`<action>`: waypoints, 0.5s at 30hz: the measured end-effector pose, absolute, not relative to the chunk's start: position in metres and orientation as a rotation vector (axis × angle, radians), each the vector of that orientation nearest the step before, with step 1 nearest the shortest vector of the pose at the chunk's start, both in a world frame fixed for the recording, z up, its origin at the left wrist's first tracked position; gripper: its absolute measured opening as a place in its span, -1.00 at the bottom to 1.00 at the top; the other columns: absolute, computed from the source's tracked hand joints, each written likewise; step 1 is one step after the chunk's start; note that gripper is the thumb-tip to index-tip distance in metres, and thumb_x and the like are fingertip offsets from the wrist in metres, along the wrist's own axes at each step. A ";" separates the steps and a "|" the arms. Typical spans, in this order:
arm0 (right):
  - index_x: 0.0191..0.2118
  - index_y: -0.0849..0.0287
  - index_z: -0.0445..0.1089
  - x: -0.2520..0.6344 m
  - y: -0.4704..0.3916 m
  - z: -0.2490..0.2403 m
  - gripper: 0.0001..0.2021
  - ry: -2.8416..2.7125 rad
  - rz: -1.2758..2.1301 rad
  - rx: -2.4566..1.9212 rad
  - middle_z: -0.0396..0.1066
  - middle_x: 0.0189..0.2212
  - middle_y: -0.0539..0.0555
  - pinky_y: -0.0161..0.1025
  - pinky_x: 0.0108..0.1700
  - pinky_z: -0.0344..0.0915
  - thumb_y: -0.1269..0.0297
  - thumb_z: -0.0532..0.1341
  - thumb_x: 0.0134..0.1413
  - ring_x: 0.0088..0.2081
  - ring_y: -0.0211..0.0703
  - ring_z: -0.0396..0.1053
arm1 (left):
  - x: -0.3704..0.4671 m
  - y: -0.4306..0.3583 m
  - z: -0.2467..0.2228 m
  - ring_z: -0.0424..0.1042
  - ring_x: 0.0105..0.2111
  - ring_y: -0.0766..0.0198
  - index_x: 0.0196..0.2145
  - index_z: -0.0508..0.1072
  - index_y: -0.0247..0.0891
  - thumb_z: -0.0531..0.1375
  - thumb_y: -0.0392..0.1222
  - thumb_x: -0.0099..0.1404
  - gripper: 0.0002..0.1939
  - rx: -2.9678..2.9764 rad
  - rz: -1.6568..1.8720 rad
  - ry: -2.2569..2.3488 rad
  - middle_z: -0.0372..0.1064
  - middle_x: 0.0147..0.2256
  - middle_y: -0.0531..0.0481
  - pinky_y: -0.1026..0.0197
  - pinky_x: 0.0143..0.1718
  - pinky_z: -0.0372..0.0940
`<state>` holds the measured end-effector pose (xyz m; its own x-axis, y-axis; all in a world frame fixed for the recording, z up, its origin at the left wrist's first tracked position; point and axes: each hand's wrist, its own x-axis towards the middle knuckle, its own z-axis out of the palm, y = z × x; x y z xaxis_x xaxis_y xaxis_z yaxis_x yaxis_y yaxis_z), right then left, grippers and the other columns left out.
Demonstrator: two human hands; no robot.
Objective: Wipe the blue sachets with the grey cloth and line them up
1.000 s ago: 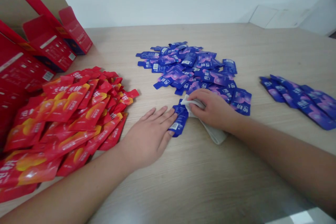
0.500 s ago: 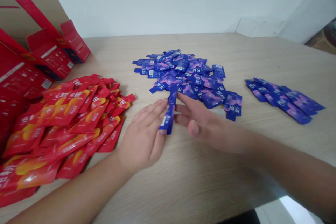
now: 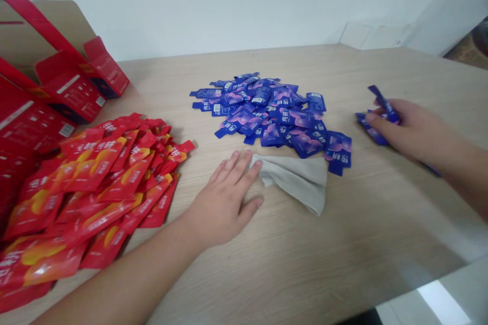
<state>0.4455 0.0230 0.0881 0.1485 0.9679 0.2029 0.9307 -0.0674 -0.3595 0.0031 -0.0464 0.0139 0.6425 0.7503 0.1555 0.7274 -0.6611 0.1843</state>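
My left hand (image 3: 224,203) lies open, palm down on the table, its fingertips at the left corner of a crumpled grey cloth (image 3: 295,175). At the right, my right hand (image 3: 404,124) grips purple sachets (image 3: 385,104) between thumb and fingers; how many is hidden. It is over a small group of purple sachets (image 3: 371,129), mostly covered by the hand and forearm. A loose pile of purple sachets (image 3: 272,106) with white lettering lies mid-table, beyond the cloth.
A heap of red and orange sachets (image 3: 110,172) spreads over the table's left side. Behind it stand red cartons (image 3: 70,86) with raised flaps. A white wall (image 3: 244,5) closes off the table's back edge.
My right hand has carried the purple sachets from beside my left hand to the group at the right. My left hand has let go and flattened out; the grey cloth is now uncovered.
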 end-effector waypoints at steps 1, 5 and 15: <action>0.00 0.18 0.51 0.474 0.030 0.089 -0.40 -1.898 -0.060 -2.187 0.54 -0.13 0.39 0.03 -0.10 0.36 -0.28 0.04 0.44 -0.02 0.21 0.53 | 0.003 -0.045 0.014 -0.23 0.58 -0.15 0.56 0.01 -0.21 0.11 0.09 0.60 -0.26 2.727 0.313 1.238 -0.23 0.58 -0.25 -0.30 0.51 -0.02; 0.06 0.20 0.49 0.571 0.047 0.050 -0.17 -1.778 -0.244 -2.526 0.51 -0.08 0.57 0.46 0.05 0.35 -0.53 -0.01 0.25 0.11 0.68 0.46 | 0.004 -0.044 0.015 -0.14 0.56 -0.15 0.54 0.09 -0.19 0.11 0.13 0.60 -0.29 2.692 0.270 1.242 -0.14 0.57 -0.27 -0.30 0.50 -0.02; 0.09 0.25 0.43 0.599 0.042 0.014 -0.28 -1.772 -0.106 -2.502 0.40 0.17 0.73 0.61 0.21 0.18 -0.39 0.08 0.31 0.25 0.82 0.35 | 0.005 -0.045 0.017 -0.10 0.56 -0.13 0.53 0.11 -0.19 0.09 0.12 0.61 -0.31 2.697 0.251 1.242 -0.11 0.56 -0.28 -0.27 0.51 -0.01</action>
